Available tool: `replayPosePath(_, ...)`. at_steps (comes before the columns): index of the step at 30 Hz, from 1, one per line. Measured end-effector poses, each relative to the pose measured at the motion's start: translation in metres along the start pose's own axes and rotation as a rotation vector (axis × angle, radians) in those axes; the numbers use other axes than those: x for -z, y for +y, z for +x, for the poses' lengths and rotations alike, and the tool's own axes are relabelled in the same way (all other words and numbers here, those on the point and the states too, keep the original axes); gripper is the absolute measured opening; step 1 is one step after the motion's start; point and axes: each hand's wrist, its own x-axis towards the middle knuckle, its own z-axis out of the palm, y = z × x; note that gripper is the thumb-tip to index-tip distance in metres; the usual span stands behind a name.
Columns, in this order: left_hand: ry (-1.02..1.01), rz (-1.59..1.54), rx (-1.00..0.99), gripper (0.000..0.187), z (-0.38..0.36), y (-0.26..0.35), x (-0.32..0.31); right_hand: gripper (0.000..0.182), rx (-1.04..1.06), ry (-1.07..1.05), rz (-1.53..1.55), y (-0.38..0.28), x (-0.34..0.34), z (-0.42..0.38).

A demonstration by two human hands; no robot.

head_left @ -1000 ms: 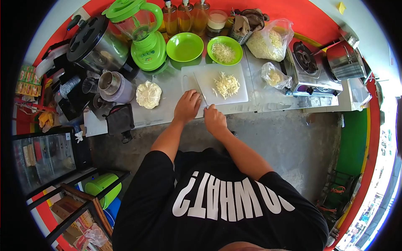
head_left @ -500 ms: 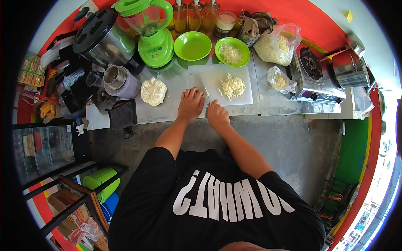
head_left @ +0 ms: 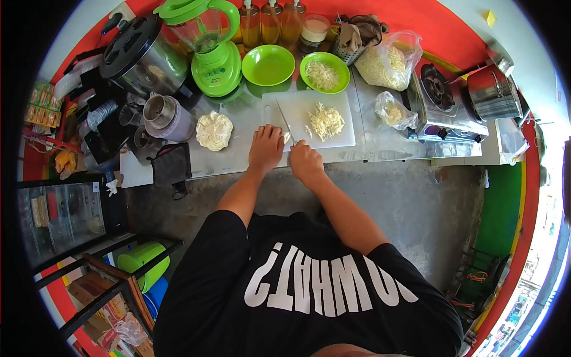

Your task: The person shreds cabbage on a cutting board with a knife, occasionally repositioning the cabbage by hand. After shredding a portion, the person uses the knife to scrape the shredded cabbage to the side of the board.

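My right hand (head_left: 306,160) is wrapped round the handle of a knife (head_left: 284,118), whose blade slants up and left across the white cutting board (head_left: 297,102). At the board's near left edge, my left hand (head_left: 266,146) has its fingers bent and pressed together on a small pale piece of cabbage (head_left: 286,137), mostly hidden under the fingertips. A loose heap of shredded cabbage (head_left: 326,121) lies on the right half of the board. Left of the board sits a pale cabbage head (head_left: 214,131).
Behind the board stand a green bowl (head_left: 251,63), another green bowl (head_left: 340,64) with shreds, a green blender (head_left: 217,68) and oil bottles (head_left: 270,25). Bags of shreds (head_left: 383,65) and a gas stove (head_left: 446,113) are at right. A dark cloth (head_left: 171,165) hangs over the counter edge.
The knife blade has swung its tip up and left, and more of it shows. A pale cabbage piece now shows beside my left fingertips. The whole view has shifted slightly.
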Motion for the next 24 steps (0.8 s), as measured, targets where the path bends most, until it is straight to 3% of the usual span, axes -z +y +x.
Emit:
replayPosePath(7, 0.040, -0.064, -0.026, 0.017, 0.002, -0.003, -0.003, 0.036, -0.088, -0.063, 0.000, -0.003, -0.006, -0.005)
replayPosePath(10, 0.049, -0.029, -0.032, 0.017, 0.000, -0.002, -0.004, 0.037, -0.002, -0.018, 0.040, -0.003, -0.001, 0.006)
replayPosePath(17, -0.063, -0.001, 0.021, 0.020, 0.001, -0.002, -0.003, 0.037, -0.071, -0.060, 0.032, -0.006, -0.006, -0.006)
replayPosePath(24, -0.046, 0.011, 0.010, 0.019, 0.001, -0.001, -0.003, 0.040, 0.072, -0.061, -0.004, 0.001, 0.014, 0.009)
